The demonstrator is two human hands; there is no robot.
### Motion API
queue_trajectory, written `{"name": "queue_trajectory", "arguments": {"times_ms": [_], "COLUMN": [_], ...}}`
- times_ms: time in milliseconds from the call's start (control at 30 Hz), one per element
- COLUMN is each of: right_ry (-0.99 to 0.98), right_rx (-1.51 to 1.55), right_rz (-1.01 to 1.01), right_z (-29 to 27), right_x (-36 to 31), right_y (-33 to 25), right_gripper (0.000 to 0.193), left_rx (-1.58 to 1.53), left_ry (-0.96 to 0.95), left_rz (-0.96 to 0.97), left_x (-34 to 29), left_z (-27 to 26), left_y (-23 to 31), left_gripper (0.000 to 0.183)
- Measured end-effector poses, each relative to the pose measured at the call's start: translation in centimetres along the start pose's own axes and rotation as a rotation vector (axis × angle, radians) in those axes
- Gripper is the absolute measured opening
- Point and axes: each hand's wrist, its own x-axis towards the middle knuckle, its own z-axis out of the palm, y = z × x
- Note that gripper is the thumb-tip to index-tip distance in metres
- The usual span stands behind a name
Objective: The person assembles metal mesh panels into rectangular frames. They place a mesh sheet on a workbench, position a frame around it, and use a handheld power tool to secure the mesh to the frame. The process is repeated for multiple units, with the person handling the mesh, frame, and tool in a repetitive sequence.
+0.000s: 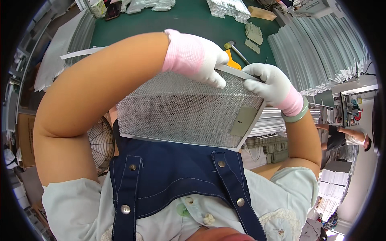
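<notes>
A rectangular metal mesh filter panel [173,108] stands tilted in front of my apron, with a thin pale metal frame along its edges. A grey-green plate [244,120] sits in its lower right corner. My left hand [203,60], in a white glove with a pink cuff, is closed on the panel's far edge, the thumb over the mesh. My right hand [273,85], gloved alike, pinches the frame strip [238,73] near the far right corner. Just beyond the hands lie an orange scraper [233,61] and a hammer [240,54].
The green tabletop [161,27] carries mesh sheets [230,10], loose grey-green plates [254,33] and a wooden block [262,13]. Stacked metal strips [317,52] stand right, more [82,38] left. A fan [101,142] is below my left arm. Another person [354,137] is far right.
</notes>
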Motion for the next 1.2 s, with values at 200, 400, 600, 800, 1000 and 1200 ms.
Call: {"name": "queue_trajectory", "arguments": {"times_ms": [200,400,600,800,1000,1200], "right_ry": [0.159,-0.110,-0.056,0.036,0.014,-0.024], "right_rx": [-0.420,0.372,0.173,0.043,0.058,0.014], "right_rz": [-0.246,0.068,0.012,0.008,-0.047,-0.068], "right_z": [1.3,-0.1,-0.3,0.0,-0.6,-0.9], "right_x": [-0.4,0.7,1.2,1.1,1.5,1.4], "right_y": [0.7,2.3,2.1,1.2,0.7,0.5], "right_gripper": [0.023,0.038,0.038,0.033,0.034,0.032], "left_rx": [0.033,0.010,-0.001,-0.031,-0.110,-0.093], "left_ry": [0.027,-0.089,-0.040,-0.027,-0.037,0.060], "left_rz": [0.002,-0.076,-0.055,-0.068,-0.030,0.046], "left_x": [0.5,1.1,1.5,2.3,1.4,2.6], "left_z": [0.9,-0.1,-0.4,-0.5,-1.6,-1.7], "left_y": [0.5,1.3,1.3,1.2,0.5,1.3], "left_gripper": [0.044,0.038,0.036,0.035,0.034,0.031]}}
